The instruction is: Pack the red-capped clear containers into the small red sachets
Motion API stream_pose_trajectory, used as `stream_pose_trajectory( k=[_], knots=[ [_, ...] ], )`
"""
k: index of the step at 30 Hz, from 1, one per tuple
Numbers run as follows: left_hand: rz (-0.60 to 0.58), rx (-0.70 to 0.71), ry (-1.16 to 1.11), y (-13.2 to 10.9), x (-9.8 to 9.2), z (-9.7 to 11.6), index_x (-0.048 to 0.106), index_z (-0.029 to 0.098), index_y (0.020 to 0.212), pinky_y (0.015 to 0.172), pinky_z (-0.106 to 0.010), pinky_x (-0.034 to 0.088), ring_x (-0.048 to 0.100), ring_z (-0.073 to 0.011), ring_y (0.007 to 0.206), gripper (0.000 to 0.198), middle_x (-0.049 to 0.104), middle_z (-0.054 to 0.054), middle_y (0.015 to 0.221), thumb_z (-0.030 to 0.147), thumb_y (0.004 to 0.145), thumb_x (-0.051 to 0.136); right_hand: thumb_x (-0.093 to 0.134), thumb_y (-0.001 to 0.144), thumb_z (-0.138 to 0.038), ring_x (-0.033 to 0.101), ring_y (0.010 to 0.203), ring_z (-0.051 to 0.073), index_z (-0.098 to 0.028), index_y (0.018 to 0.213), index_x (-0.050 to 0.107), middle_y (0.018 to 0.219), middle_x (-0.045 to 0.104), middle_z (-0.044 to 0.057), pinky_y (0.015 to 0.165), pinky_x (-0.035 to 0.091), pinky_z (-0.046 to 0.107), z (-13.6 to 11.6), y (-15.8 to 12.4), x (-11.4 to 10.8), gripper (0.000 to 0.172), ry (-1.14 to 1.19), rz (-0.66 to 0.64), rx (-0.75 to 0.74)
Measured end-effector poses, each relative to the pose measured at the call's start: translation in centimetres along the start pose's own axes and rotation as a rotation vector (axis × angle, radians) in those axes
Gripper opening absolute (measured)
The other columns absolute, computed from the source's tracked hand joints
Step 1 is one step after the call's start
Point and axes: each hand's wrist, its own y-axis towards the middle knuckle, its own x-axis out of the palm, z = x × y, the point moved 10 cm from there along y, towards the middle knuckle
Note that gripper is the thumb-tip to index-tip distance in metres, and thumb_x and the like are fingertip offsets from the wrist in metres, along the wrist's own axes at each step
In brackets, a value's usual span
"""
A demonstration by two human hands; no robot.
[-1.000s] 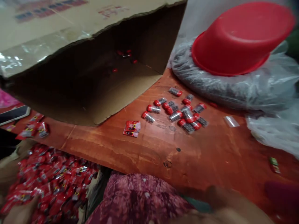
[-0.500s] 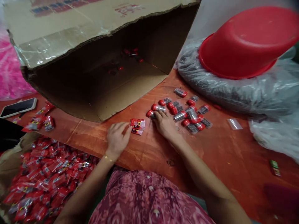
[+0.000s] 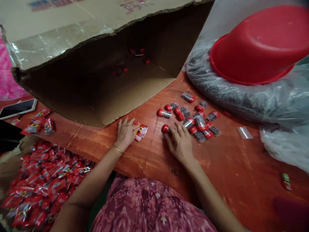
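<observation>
Left hand [image 3: 126, 134] lies flat and loose on a thin red sachet [image 3: 142, 130] by the cardboard box [image 3: 96, 96]; right hand [image 3: 180, 144], spread, unclenched, touches a red-capped vial [image 3: 165, 128] left of the vial pile [image 3: 198, 120]. It seems light, slick, roll-prone: pinch its barrel

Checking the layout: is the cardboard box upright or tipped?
Tipped on its side: the cardboard box shows its open mouth sideways, vials on its lower wall.

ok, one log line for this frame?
left hand: flat, touching red packets | right hand: fingertips at red-capped vial | near: vial pile, cardboard box, wooden table
</observation>
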Motion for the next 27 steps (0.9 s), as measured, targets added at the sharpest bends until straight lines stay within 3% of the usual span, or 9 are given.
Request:
stream_pose_trajectory(
  k=[5,11,17,21,24,27],
  knots=[
    [0.079,-0.014,-0.036,-0.2,0.2,-0.2,0.072,0.030,0.096,0.105,-0.058,0.018,0.037,-0.0378,0.128,0.033,0.056,-0.008,0.129,0.048,0.070,0.065,0.050,0.087,-0.024,0.049,0.115,0.028,-0.013,0.103,0.062,0.121,0.057,0.017,0.092,0.045,0.044,-3.3,0.4,0.2,0.024,0.115,-0.026,-0.051],
    [0.094,-0.038,-0.032,-0.6,0.3,0.0,0.071,0.028,0.098,0.104,-0.059,0.021,0.037,-0.0334,0.129,0.025,0.055,-0.008,0.129,0.035,0.083,0.052,0.047,0.088,-0.024,0.052,0.111,0.027,-0.014,0.101,0.064,0.115,0.063,0.014,0.092,0.043,0.043,-4.3,0.3,1.3,0.024,0.275,-0.081,-0.009],
    [0.215,0.005,-0.052,-1.7,-0.5,0.1,0.071,0.025,0.099,0.106,-0.057,0.022,0.041,-0.0309,0.127,0.025,0.058,-0.009,0.126,0.032,0.084,0.051,0.038,0.091,-0.037,0.062,0.074,0.020,-0.016,0.090,0.064,0.085,0.069,0.009,0.069,0.047,0.032,-3.1,1.2,3.5,0.034,0.576,-0.206,0.327],
    [0.274,-0.009,-0.142,-2.2,-1.3,0.5,0.071,0.023,0.096,0.105,-0.057,0.024,0.046,-0.0310,0.123,0.024,0.060,-0.011,0.122,0.029,0.083,0.053,0.040,0.088,-0.043,0.060,0.073,0.019,-0.015,0.091,0.063,0.085,0.068,0.009,0.068,0.044,0.030,-3.5,1.6,5.1,0.037,0.719,-0.295,0.481],
    [0.337,0.014,-0.238,-3.0,-2.7,2.0,0.071,0.023,0.097,0.106,-0.055,0.024,0.047,-0.0291,0.123,0.024,0.060,-0.010,0.122,0.030,0.083,0.052,0.047,0.082,-0.049,0.058,0.071,0.016,-0.015,0.094,0.061,0.086,0.066,0.007,0.064,0.044,0.027,-4.4,1.5,5.5,0.039,1.006,-0.280,0.545],
    [0.384,0.072,-0.341,-4.0,-3.9,4.3,0.071,0.023,0.096,0.108,-0.051,0.023,0.047,-0.0263,0.123,0.024,0.061,-0.008,0.122,0.032,0.084,0.052,0.052,0.076,-0.055,0.051,0.060,0.012,-0.017,0.083,0.060,0.072,0.061,0.001,0.053,0.039,0.023,-5.0,1.1,5.5,0.040,1.293,-0.247,0.596]
  ],
)
